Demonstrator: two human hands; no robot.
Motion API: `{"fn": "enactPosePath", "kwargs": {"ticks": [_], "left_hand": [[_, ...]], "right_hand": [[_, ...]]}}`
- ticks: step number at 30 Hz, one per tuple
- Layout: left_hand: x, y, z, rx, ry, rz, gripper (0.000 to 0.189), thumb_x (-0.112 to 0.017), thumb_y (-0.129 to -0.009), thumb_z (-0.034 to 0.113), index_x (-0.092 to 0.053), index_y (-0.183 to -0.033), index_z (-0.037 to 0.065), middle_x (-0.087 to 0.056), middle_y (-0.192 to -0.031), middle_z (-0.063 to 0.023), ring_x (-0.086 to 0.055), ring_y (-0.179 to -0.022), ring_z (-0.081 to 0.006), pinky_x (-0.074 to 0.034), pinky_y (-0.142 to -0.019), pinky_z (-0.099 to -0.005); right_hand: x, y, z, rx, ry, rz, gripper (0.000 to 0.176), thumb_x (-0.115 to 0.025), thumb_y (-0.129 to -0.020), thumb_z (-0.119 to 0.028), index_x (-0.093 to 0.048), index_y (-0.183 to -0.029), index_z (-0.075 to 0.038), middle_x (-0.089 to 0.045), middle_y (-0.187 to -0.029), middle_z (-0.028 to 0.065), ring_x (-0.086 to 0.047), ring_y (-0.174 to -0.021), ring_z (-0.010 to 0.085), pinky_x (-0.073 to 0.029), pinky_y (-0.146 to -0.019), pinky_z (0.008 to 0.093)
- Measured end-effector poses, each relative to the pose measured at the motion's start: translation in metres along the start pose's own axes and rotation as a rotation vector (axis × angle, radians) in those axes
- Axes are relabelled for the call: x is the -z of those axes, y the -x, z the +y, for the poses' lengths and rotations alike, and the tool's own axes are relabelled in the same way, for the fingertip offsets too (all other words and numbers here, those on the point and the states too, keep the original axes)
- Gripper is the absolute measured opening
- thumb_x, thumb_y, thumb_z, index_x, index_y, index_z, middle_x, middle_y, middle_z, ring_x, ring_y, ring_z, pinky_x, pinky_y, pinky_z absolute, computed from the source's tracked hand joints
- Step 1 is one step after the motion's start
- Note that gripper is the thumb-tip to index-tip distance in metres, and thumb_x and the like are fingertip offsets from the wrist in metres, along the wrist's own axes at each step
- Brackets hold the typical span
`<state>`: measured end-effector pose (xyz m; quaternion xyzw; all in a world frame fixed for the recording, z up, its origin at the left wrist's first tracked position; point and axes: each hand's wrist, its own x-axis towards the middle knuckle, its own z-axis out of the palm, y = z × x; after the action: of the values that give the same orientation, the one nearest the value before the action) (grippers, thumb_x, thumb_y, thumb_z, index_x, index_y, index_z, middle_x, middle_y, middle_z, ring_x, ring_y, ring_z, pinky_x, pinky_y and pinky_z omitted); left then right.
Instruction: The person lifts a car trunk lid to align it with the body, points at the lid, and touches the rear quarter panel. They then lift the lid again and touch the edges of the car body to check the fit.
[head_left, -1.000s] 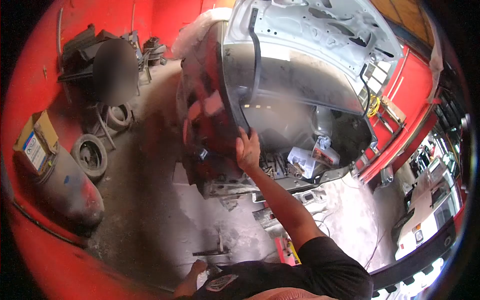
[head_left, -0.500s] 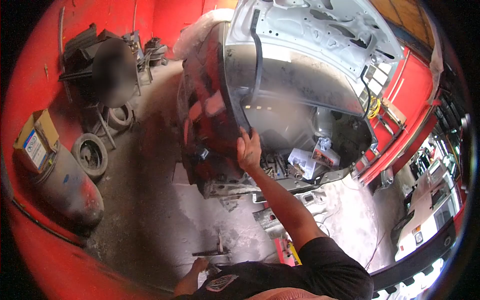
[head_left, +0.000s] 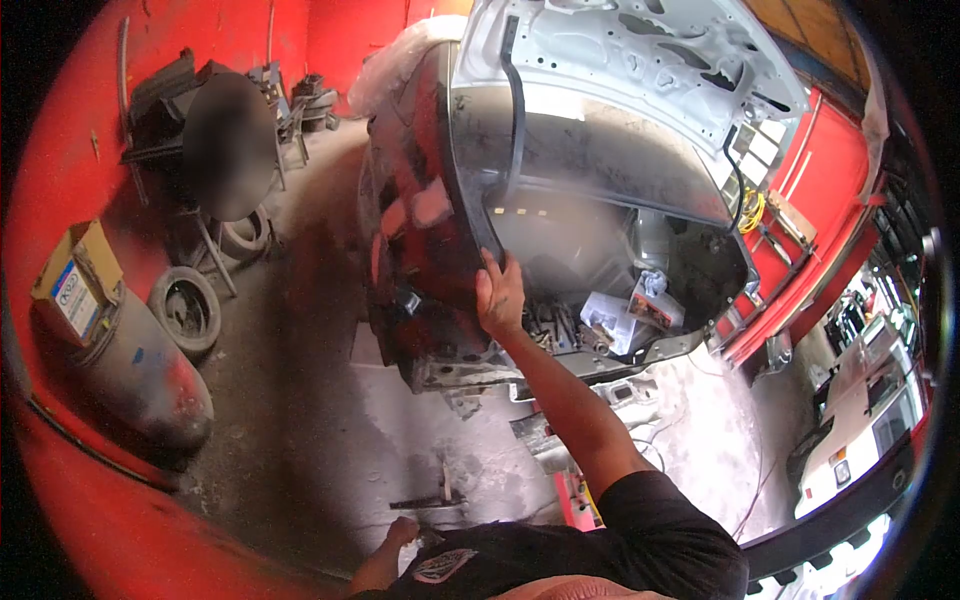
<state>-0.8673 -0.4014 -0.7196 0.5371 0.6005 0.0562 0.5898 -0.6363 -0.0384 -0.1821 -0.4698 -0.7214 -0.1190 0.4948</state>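
Note:
My right hand [head_left: 500,293] is closed at the left edge of the car's rear opening. Its fingers are around the lower stretch of a black rubber seal [head_left: 516,130], which runs up along the opening to the raised white lid [head_left: 620,70]. Dark panels with red patches form the car body [head_left: 415,230] just left of this hand. Low in front of my body, my left hand [head_left: 403,530] looks closed; what it holds, if anything, is hidden.
Inside the opening lie loose metal parts [head_left: 550,328] and a white container [head_left: 608,320]. To the left stand a cylinder tank [head_left: 150,370] with a cardboard box [head_left: 75,285], and tyres [head_left: 185,310]. A metal stand [head_left: 430,502] is on the floor; a white vehicle [head_left: 860,420] stands right.
The view has shifted very slightly. My right hand stays on the seal at the opening's edge, and my left hand stays low by my body.

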Motion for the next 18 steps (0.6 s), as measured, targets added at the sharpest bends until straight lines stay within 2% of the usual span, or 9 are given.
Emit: {"fn": "enactPosePath", "kwargs": {"ticks": [1, 5, 7, 8, 10, 13, 18], "left_hand": [[0.001, 0.005, 0.006, 0.088, 0.157, 0.002, 0.029, -0.060, -0.086, 0.031, -0.072, -0.075, 0.007, -0.069, -0.067, -0.0126, -0.069, -0.056, -0.0250, -0.061, -0.057, -0.0428], [0.002, 0.006, 0.004, 0.056, 0.112, 0.064, 0.030, -0.062, -0.087, 0.032, -0.071, -0.074, 0.007, -0.069, -0.066, -0.0116, -0.068, -0.055, -0.0244, -0.061, -0.057, -0.0435], [0.004, 0.007, -0.004, 0.001, 0.302, -0.004, 0.033, -0.061, -0.088, 0.034, -0.072, -0.076, 0.006, -0.069, -0.066, -0.0120, -0.069, -0.056, -0.0254, -0.062, -0.058, -0.0441], [0.003, 0.006, -0.003, 0.000, 0.301, -0.002, 0.033, -0.061, -0.088, 0.034, -0.072, -0.076, 0.006, -0.069, -0.066, -0.0120, -0.069, -0.056, -0.0254, -0.062, -0.058, -0.0441], [-0.001, 0.006, 0.004, 0.082, 0.099, 0.025, 0.037, -0.060, -0.090, 0.037, -0.073, -0.076, 0.006, -0.069, -0.065, -0.0128, -0.069, -0.055, -0.0255, -0.061, -0.058, -0.0424], [0.002, 0.015, 0.014, 0.056, -0.017, 0.024, 0.037, -0.059, -0.088, 0.037, -0.072, -0.074, 0.006, -0.069, -0.065, -0.0131, -0.069, -0.056, -0.0255, -0.061, -0.058, -0.0416], [-0.001, 0.019, 0.015, 0.066, 0.038, 0.083, 0.033, -0.056, -0.083, 0.033, -0.072, -0.072, 0.005, -0.070, -0.065, -0.0129, -0.070, -0.057, -0.0257, -0.060, -0.060, -0.0418]], "right_hand": [[0.000, 0.000, 0.000, 0.009, -0.008, 0.004, 0.044, -0.048, -0.104, -0.030, -0.058, -0.141, -0.008, -0.049, -0.138, 0.0354, -0.050, -0.124, 0.0538, -0.042, -0.107, 0.0537], [0.000, 0.000, 0.002, 0.039, -0.018, 0.026, 0.045, -0.052, -0.102, -0.029, -0.059, -0.141, -0.008, -0.047, -0.139, 0.0335, -0.052, -0.120, 0.0523, -0.044, -0.102, 0.0549], [-0.001, 0.001, 0.003, 0.028, -0.011, 0.012, 0.045, -0.052, -0.102, -0.028, -0.058, -0.141, -0.007, -0.047, -0.140, 0.0337, -0.051, -0.121, 0.0526, -0.043, -0.103, 0.0550], [-0.001, 0.001, 0.004, 0.016, -0.005, -0.006, 0.045, -0.052, -0.102, -0.028, -0.058, -0.141, -0.006, -0.047, -0.140, 0.0339, -0.051, -0.121, 0.0529, -0.043, -0.103, 0.0551], [-0.002, 0.001, 0.006, 0.026, -0.005, 0.001, 0.045, -0.052, -0.102, -0.029, -0.058, -0.141, -0.006, -0.047, -0.140, 0.0345, -0.051, -0.121, 0.0535, -0.043, -0.103, 0.0552], [-0.001, 0.000, 0.006, 0.038, -0.020, 0.014, 0.045, -0.052, -0.102, -0.029, -0.059, -0.140, -0.004, -0.047, -0.139, 0.0357, -0.051, -0.121, 0.0546, -0.043, -0.103, 0.0553], [-0.002, 0.000, 0.007, 0.051, -0.043, 0.035, 0.045, -0.053, -0.102, -0.028, -0.061, -0.138, -0.003, -0.048, -0.138, 0.0372, -0.052, -0.120, 0.0552, -0.044, -0.103, 0.0554]]}}
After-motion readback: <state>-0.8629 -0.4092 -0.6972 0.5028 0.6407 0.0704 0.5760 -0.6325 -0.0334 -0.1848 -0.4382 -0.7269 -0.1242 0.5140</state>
